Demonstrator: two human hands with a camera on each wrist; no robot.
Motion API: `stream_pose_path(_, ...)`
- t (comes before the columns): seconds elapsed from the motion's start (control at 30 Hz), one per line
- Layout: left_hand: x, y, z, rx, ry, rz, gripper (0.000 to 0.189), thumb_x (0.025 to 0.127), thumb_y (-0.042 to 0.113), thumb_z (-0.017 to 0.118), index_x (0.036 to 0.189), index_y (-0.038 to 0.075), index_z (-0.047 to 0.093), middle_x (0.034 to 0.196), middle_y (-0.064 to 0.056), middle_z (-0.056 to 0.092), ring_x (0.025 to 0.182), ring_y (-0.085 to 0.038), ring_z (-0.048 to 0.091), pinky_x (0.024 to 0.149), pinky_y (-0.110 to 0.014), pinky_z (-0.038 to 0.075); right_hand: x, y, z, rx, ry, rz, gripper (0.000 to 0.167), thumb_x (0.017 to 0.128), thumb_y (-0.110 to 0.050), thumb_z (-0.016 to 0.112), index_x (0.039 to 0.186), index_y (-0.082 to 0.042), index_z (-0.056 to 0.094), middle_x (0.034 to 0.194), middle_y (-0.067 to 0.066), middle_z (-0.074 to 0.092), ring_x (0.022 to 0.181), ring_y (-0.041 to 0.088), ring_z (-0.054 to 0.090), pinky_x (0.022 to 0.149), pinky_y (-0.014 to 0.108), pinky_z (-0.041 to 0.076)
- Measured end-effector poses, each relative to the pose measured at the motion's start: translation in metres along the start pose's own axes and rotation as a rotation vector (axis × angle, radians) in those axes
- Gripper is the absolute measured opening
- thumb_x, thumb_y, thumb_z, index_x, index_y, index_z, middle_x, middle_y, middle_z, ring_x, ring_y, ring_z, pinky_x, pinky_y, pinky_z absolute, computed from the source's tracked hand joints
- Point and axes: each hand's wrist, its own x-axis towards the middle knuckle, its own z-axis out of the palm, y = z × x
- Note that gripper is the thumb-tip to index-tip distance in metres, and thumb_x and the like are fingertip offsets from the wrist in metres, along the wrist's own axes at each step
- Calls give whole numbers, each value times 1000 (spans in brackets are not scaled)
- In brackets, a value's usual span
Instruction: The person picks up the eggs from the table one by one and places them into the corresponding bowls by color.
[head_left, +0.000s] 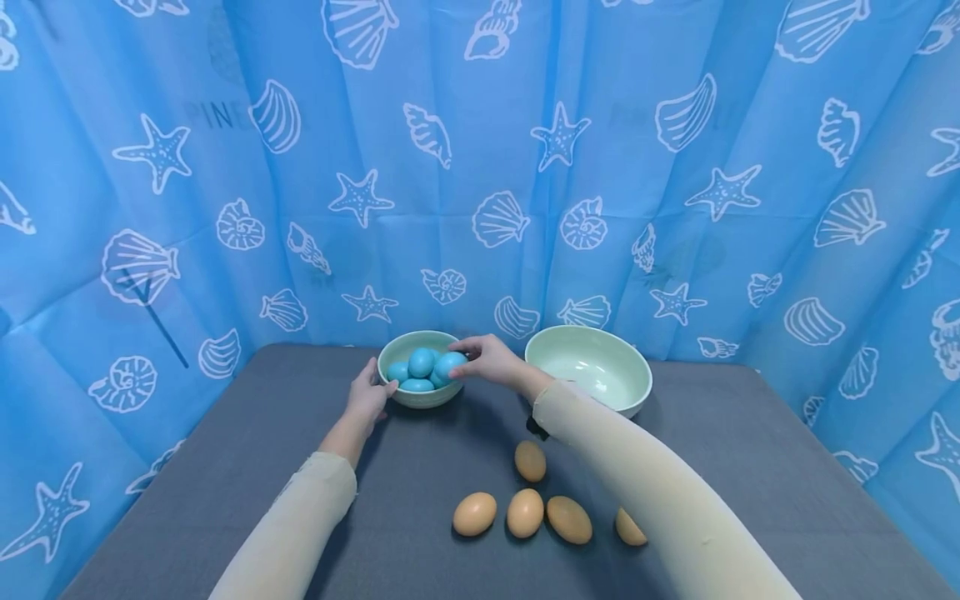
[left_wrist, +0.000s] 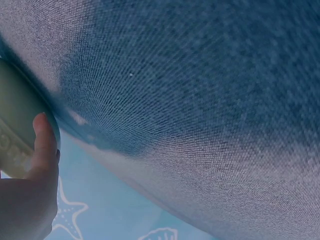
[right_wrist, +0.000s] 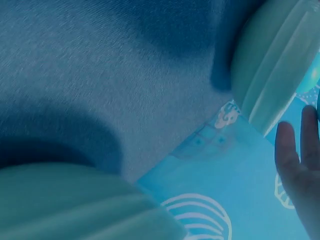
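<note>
Several blue eggs (head_left: 422,362) are heaped in a small pale green bowl (head_left: 422,401) near the back of the table. My left hand (head_left: 366,398) is at the bowl's left side, with its thumb by the front rim; in the left wrist view a straight finger (left_wrist: 45,142) lies along the outer wall. My right hand (head_left: 491,360) reaches over the right rim and pinches a blue egg (head_left: 448,365) between thumb and fingers, at the top of the heap. The right wrist view shows two extended fingers (right_wrist: 286,145) beside the bowl, with the egg mostly cut off.
A larger pale green bowl (head_left: 600,367) stands to the right, partly behind my right forearm. Several brown eggs (head_left: 525,512) lie on the grey tablecloth (head_left: 405,517) in front, one partly hidden by my right sleeve. A blue curtain (head_left: 480,167) with white shells hangs behind the table.
</note>
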Motion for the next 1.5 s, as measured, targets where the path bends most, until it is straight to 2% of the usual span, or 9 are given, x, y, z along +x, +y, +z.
stream_pose_path(0.27, -1, 1, 6, -3, -6, 11, 69, 102, 7, 49, 158, 15, 8, 162, -13, 8, 145, -38, 11, 104, -61, 36, 5, 4, 7, -12, 34, 7, 50, 89, -12, 73, 134, 0, 57, 136, 15, 56, 125, 33, 50, 98, 39, 47)
stream_pose_path(0.5, -3, 3, 11, 5, -13, 12, 69, 102, 7, 49, 158, 15, 9, 162, -14, 8, 145, -38, 12, 103, -60, 36, 8, 11, 14, -41, 71, 62, 51, 86, -12, 76, 133, -4, 59, 134, 12, 58, 124, 29, 51, 98, 39, 47)
stream_pose_path(0.77, -3, 4, 14, 5, -22, 29, 69, 102, 7, 49, 158, 15, 10, 162, -13, 8, 145, -38, 12, 102, -62, 36, 13, 14, 19, -176, 75, 57, 49, 85, -13, 77, 131, -4, 61, 131, 11, 60, 118, 28, 56, 95, 37, 49)
stream_pose_path(0.9, -4, 4, 15, 9, -21, 31, 69, 102, 7, 49, 158, 15, 9, 162, -12, 8, 145, -38, 12, 102, -62, 37, 13, 14, 18, -178, 57, 63, 47, 88, -12, 74, 132, -3, 60, 132, 12, 60, 122, 27, 54, 98, 37, 48)
stream_pose_path(1.1, -5, 2, 13, 4, -25, 24, 70, 102, 7, 49, 158, 15, 8, 162, -12, 7, 146, -37, 11, 103, -60, 37, 5, 11, 12, -122, 23, 63, 47, 92, -10, 68, 136, 2, 54, 135, 17, 56, 126, 31, 51, 99, 37, 47)
stream_pose_path(1.3, -5, -1, 6, 16, -18, 21, 69, 102, 7, 49, 158, 14, 8, 162, -14, 6, 145, -38, 11, 103, -61, 37, -8, 2, -2, -98, 28, 32, 45, 93, -9, 65, 134, 6, 54, 134, 22, 55, 126, 36, 49, 98, 39, 48)
stream_pose_path(1.5, 0, 2, -5, 103, -50, 58, 70, 101, 6, 51, 156, 7, 7, 160, -20, 7, 144, -43, 12, 105, -62, 33, -25, -4, -27, -144, 41, 3, 42, 95, -8, 63, 133, 6, 54, 132, 23, 56, 123, 37, 52, 94, 39, 50)
